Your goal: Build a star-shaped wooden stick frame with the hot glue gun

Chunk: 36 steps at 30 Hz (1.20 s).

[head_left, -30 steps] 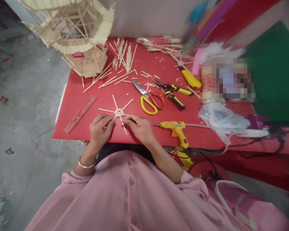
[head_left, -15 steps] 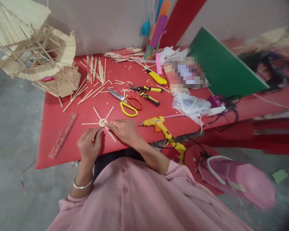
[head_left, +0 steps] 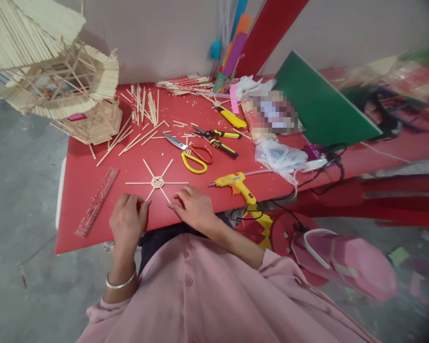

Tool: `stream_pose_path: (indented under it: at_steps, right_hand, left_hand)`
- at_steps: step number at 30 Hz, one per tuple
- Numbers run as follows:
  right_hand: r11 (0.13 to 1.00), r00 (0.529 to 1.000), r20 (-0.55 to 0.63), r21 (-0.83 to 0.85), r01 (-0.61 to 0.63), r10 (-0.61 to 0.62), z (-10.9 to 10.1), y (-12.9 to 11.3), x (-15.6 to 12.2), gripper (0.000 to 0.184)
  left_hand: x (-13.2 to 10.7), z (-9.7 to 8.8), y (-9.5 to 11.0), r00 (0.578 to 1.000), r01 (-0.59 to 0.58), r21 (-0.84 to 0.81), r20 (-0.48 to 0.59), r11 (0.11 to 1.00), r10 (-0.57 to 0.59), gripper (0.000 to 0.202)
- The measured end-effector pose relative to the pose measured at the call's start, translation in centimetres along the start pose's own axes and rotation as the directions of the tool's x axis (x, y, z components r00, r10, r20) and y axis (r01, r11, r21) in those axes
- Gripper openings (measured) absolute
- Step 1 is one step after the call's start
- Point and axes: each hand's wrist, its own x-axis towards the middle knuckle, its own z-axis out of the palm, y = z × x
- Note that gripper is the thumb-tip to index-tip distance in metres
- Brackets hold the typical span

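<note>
A star-shaped frame of thin wooden sticks (head_left: pixel 158 182) lies flat on the red table, its arms spreading from a small hexagonal centre. My left hand (head_left: pixel 128 216) is at the end of its lower left arm, thumb and curled fingers closed around the stick's tip. At the lower right arm is my right hand (head_left: pixel 195 207), thumb and forefinger apart, the thumb by the stick's end. To the right lies a yellow hot glue gun (head_left: pixel 234 182) with a glue stick in its back. Scissors (head_left: pixel 188 152) with red and yellow handles rest beyond the frame.
A clear ruler (head_left: pixel 97 202) lies on the left. Black-and-yellow cutters (head_left: pixel 216 138), a yellow-handled tool (head_left: pixel 232 116) and loose sticks (head_left: pixel 143 107) are farther back. A stick-built model (head_left: pixel 89 95) stands back left; a green board (head_left: pixel 318 102) leans right, near plastic bags (head_left: pixel 277 155).
Both hands have drawn back from the frame's centre toward me, to the ends of its two near arms. The whole frame now shows. The view has shifted slightly.
</note>
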Motion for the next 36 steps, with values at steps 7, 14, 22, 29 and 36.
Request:
stream_pose_path:
  at_steps: [7,14,22,29,36]
  right_hand:
    - [0.999,0.999,0.031,0.007,-0.041,0.041,0.2,-0.2,0.0,0.042]
    - [0.936,0.987,0.159,0.341,-0.083,0.030,0.1,-0.2,1.1,0.035]
    - [0.582,0.996,0.086,0.810,-0.063,-0.011,-0.5,-0.2,0.9,0.035]
    - [0.701,0.982,-0.188,0.699,0.144,-0.015,-4.9,0.7,1.8,0.039]
    - [0.789,0.858,-0.513,0.515,0.334,-0.028,-6.5,2.0,4.6,0.033]
  left_hand:
    - [-0.2,0.6,0.3,1.000,0.006,-0.073,-0.030,0.997,-0.008,0.023]
    - [-0.7,0.9,1.1,0.956,0.280,-0.610,0.107,0.741,-0.274,0.016]
    - [0.1,-1.1,2.4,0.910,0.365,-0.889,0.278,0.277,-0.306,0.032]
    - [5.7,-1.4,4.9,0.917,0.390,-0.912,0.398,0.126,0.039,0.054]
    - [10.4,-1.5,10.0,0.958,0.285,-0.956,0.284,-0.072,0.036,0.045]
